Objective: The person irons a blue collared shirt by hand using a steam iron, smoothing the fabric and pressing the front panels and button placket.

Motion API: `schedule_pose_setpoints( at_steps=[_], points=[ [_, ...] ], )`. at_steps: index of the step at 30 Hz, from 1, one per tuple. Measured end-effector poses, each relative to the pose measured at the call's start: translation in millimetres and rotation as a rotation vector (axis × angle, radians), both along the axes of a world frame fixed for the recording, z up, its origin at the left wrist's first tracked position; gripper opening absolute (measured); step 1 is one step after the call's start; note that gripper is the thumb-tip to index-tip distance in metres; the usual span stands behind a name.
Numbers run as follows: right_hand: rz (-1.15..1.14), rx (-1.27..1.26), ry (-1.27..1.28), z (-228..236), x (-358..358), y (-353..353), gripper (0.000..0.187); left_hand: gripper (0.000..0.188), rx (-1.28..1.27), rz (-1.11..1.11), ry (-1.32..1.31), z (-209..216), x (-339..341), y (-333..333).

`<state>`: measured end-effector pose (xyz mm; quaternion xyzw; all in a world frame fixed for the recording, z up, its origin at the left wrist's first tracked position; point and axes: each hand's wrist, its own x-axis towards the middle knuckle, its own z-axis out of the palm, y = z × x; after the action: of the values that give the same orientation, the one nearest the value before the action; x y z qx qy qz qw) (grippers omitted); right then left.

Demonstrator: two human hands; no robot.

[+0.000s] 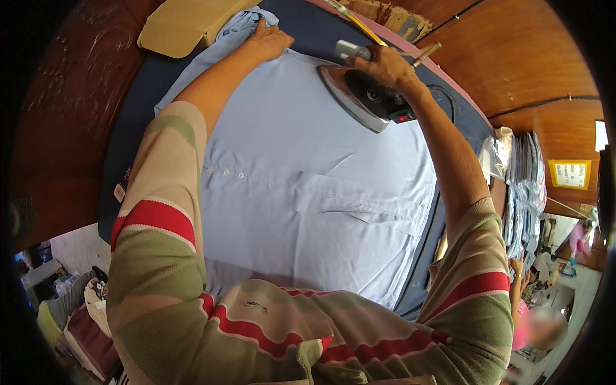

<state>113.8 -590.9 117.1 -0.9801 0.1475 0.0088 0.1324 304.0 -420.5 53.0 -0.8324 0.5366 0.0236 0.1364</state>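
Observation:
A light blue button-up shirt (269, 147) lies spread over a dark blue ironing surface (138, 135). Small white buttons and a pocket-like folded patch show on it, with some creases around the patch. At its far end, near the bunched collar, my left hand (269, 43) is closed on the cloth; part of the grip is hidden. My right hand (385, 66) wraps around the handle of a black iron (369, 96) with a metal soleplate. The iron rests on the shirt's far right part, and the pale grey handle end pokes out beyond my fist.
A tan cardboard piece (176, 29) sits at the far left. Beyond the right edge stands a stack of folded shirts in clear plastic (523, 186). A black cord (443, 93) loops behind the iron. Another person in a pink top (521, 326) is at the lower right.

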Motion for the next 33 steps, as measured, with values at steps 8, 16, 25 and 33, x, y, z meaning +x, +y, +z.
schedule_pose_setpoints(
  at_steps=[8,16,25,33],
  points=[
    [0.027,0.004,0.078,16.7,61.8,58.3,0.054,0.032,-0.617,-0.056,-0.123,-26.9,-1.3,74.1],
    [0.273,0.09,0.107,20.1,73.7,156.2,0.055,0.039,-0.451,0.817,-0.006,-20.3,-3.4,269.6],
    [0.315,0.061,-0.103,1.1,174.4,254.3,0.065,0.023,-0.727,0.876,0.45,-33.6,14.2,290.6],
    [0.385,0.031,-0.049,-2.4,184.1,266.4,0.06,0.018,-0.834,0.859,0.46,-43.7,20.5,295.4]
  ],
)
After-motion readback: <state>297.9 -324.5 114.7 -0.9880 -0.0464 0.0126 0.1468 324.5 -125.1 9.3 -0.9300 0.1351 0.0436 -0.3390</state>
